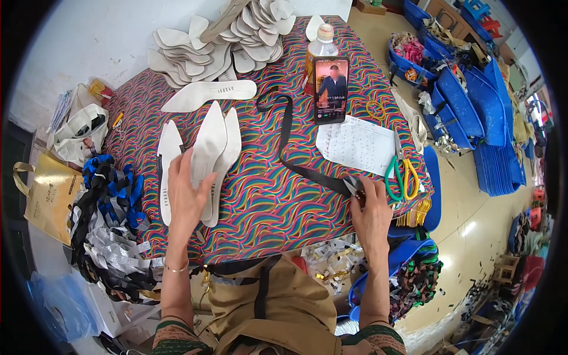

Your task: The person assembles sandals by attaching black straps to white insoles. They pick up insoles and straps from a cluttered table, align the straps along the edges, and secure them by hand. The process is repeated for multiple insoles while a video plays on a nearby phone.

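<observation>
My left hand (188, 188) lies spread over white shoe insoles, its thumb on the middle insole (209, 139). Its fingers reach between that one and the left insole (166, 195), which has a dark strip along its edge. Another insole (232, 136) lies partly under the middle one. At the table's right side, my right hand (371, 212) is closed on the end of a black strap (288, 133) that curves across the cloth. Something small and greyish sticks out by its fingertips; its kind is unclear.
More insoles (189, 59) are heaped at the back beside a loose insole (210, 94). A propped phone (331, 92), a bottle (325, 41), a paper sheet (358, 145) and scissors (401, 171) stand or lie right. Strap bundles (109, 236) hang left; blue bins (461, 100) stand beyond.
</observation>
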Demonstrator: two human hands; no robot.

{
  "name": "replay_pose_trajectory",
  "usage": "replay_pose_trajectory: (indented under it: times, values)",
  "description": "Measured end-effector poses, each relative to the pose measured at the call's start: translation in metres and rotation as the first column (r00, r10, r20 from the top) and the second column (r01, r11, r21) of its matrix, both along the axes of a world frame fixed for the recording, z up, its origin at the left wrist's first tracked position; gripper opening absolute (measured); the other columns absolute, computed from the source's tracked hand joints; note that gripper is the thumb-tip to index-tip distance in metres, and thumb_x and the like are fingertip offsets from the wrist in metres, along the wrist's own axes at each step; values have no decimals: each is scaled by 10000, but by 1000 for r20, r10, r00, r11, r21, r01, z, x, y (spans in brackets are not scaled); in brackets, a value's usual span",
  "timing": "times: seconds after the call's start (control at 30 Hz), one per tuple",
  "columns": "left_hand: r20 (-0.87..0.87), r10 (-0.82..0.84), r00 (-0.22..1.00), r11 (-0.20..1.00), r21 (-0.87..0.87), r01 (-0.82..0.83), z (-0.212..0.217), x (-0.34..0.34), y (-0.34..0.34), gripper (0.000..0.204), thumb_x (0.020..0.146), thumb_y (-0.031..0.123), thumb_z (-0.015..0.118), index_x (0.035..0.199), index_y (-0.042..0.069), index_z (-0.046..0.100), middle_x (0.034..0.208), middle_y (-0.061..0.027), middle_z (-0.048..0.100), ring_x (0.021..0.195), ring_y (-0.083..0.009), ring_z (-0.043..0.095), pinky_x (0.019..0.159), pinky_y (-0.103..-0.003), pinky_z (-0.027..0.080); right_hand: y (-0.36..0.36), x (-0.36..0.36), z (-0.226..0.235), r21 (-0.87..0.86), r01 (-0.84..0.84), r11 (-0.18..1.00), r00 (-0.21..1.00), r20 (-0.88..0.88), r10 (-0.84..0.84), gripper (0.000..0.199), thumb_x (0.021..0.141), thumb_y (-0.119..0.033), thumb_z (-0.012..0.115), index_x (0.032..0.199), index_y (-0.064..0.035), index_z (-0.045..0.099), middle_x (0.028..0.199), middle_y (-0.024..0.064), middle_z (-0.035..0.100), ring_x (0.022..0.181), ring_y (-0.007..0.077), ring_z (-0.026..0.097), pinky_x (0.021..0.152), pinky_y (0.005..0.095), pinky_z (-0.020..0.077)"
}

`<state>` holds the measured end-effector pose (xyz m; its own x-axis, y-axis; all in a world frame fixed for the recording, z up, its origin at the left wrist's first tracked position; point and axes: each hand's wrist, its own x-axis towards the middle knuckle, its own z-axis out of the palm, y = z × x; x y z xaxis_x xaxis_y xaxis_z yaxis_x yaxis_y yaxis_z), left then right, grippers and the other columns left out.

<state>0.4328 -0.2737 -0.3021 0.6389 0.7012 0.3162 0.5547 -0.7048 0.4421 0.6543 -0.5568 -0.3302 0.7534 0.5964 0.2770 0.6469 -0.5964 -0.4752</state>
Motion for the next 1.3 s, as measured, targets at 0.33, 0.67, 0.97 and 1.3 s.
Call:
replay_pose_trajectory:
  times: [0.33, 0.67, 0.97, 1.3]
  values:
    - [139, 63, 988, 944, -328, -14, -30, -20, 7, 792, 756, 222, 801, 1379, -85, 419, 1219, -231, 592, 1093, -304, 610, 921, -383, 486, 40, -32, 18, -79, -117, 990, 939, 315, 136, 347, 812, -138, 694, 1126, -33, 591, 1118, 135, 591, 978, 333, 586, 797, 409, 457]
    - [508, 451, 734, 431, -844, 320, -5, -2, -41, 603, 874, 47, 636, 1417, -67, 399, 1265, -165, 595, 1069, -204, 633, 899, -316, 514, 114, -113, -7, 511, -127, 850, 420, -749, 512, 414, 984, -360, 544, 1062, 46, 560, 771, 214, 633, 687, 329, 643, 647, 404, 481]
    - [550, 361, 753, 428, -815, 391, 13, -8, -74, 739, 905, 76, 615, 1523, -7, 218, 1449, -135, 441, 1277, -192, 482, 1045, -309, 392, 103, -135, -34, 623, 298, 724, 47, -766, 641, 368, 1044, -306, 449, 1033, 20, 618, 878, 24, 659, 748, 84, 588, 655, 264, 476]
    - [540, 444, 716, 202, -838, 507, 15, -22, -53, 682, 866, 123, 648, 1474, 26, 355, 1005, -90, 679, 697, -132, 654, 591, -252, 549, 73, -117, -27, 556, 561, 613, -4, -738, 674, 378, 1033, -294, 448, 1115, 31, 623, 927, 98, 707, 730, 146, 689, 640, 264, 562]
